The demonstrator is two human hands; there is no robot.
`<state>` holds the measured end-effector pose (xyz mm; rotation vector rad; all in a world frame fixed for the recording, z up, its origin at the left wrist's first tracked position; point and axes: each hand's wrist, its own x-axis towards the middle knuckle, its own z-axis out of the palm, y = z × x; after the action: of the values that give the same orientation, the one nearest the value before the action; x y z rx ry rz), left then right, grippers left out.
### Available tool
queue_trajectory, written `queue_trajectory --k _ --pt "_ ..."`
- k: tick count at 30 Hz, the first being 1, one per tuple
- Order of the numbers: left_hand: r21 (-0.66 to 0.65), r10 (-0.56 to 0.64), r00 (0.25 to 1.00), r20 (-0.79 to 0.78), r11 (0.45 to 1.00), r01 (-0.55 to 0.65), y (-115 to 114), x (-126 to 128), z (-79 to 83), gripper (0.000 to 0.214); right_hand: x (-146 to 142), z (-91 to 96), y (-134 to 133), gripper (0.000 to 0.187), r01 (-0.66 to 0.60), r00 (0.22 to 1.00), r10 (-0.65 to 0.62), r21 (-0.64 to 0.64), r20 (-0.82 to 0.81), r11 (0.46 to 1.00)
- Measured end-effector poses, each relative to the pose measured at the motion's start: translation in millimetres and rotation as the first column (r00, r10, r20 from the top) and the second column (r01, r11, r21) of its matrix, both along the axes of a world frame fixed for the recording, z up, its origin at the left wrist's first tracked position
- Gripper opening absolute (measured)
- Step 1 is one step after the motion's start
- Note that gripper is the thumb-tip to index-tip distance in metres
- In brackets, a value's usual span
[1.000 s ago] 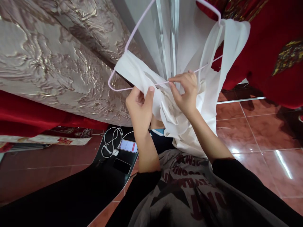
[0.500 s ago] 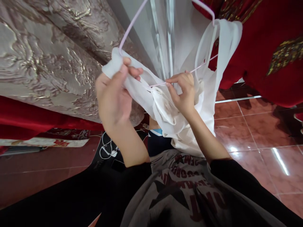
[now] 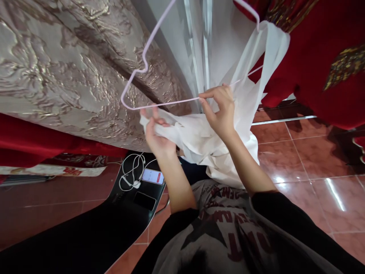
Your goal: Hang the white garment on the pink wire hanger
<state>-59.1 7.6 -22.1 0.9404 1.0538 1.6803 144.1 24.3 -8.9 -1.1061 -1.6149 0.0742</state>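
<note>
A pale pink clothes hanger (image 3: pixel 146 53) hangs in front of me, its hook out of view above. My right hand (image 3: pixel 221 108) pinches the hanger's bottom bar between thumb and fingers. A white garment (image 3: pixel 196 131) drapes over the hanger's right shoulder, and the rest of it bunches down toward my lap. The hanger's left end is bare. Just below that end, my left hand (image 3: pixel 159 137) grips the garment's other strap, with the fingertips close to the bar.
Patterned metallic curtain fabric (image 3: pixel 71 68) fills the left, and red cloth with gold decoration (image 3: pixel 319 57) hangs at the right. A black seat (image 3: pixel 119 213) at lower left carries a lit phone (image 3: pixel 153 176), a dark phone (image 3: pixel 145 200) and a white cable (image 3: pixel 128 179).
The garment's left strap has come off the hanger's left end. My left hand has moved down and slightly right with it, while my right hand stays on the bar.
</note>
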Motion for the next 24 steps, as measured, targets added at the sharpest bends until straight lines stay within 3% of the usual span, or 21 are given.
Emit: queue_trajectory --k 3,7,9,10,12,14,15,17,18,20,24 --pt "0.078 -0.155 0.973 0.171 0.987 0.143 -7.8 38.0 9.6 0.034 -3.6 4.1 -6.8 0.026 0.006 1.0 -0.006 0.008 -0.009 1.0" --pt "0.192 -0.155 0.939 0.309 0.977 0.098 -10.2 62.5 29.4 0.021 3.9 22.3 -23.1 0.021 -0.113 0.994 0.113 -0.022 0.008 0.993" --pt "0.238 -0.164 0.921 0.353 0.968 0.081 -10.0 65.0 33.6 0.026 18.0 35.0 -33.3 0.017 -0.172 0.979 0.177 0.054 -0.098 0.984" --pt "0.252 -0.17 0.917 0.36 0.964 0.079 -9.9 65.1 34.2 0.028 27.9 40.6 -37.5 0.016 -0.117 0.97 0.144 0.141 -0.196 0.983" --pt "0.265 -0.173 0.921 0.348 0.961 0.081 -9.3 65.0 33.6 0.031 51.7 46.3 -41.5 0.021 0.15 0.912 -0.043 0.233 -0.409 0.961" --pt "0.264 -0.178 0.922 0.343 0.961 0.088 -8.6 65.2 32.2 0.031 75.5 41.2 -37.7 0.046 0.325 0.834 -0.21 0.147 -0.51 0.934" --pt "0.259 -0.178 0.922 0.343 0.962 0.089 -8.2 65.3 31.8 0.031 84.7 34.3 -33.5 0.058 0.299 0.823 -0.216 0.077 -0.526 0.951" --pt "0.245 -0.174 0.921 0.349 0.965 0.089 -7.5 65.3 31.9 0.031 93.3 14.2 -23.8 0.067 0.058 0.803 -0.06 -0.023 -0.592 0.998" --pt "0.236 -0.173 0.92 0.351 0.968 0.092 -7.3 64.9 32.3 0.031 91.8 3.0 -20.1 0.065 -0.033 0.782 -0.022 -0.076 -0.623 0.997" --pt "0.221 -0.171 0.921 0.349 0.97 0.097 -6.6 63.0 33.3 0.032 79.5 -16.0 -17.8 0.055 -0.072 0.771 -0.045 -0.157 -0.636 0.985" --pt "0.205 -0.162 0.934 0.319 0.974 0.099 -4.5 56.5 34.0 0.031 48.8 -24.0 -27.1 0.044 0.09 0.724 -0.202 -0.2 -0.659 0.976"
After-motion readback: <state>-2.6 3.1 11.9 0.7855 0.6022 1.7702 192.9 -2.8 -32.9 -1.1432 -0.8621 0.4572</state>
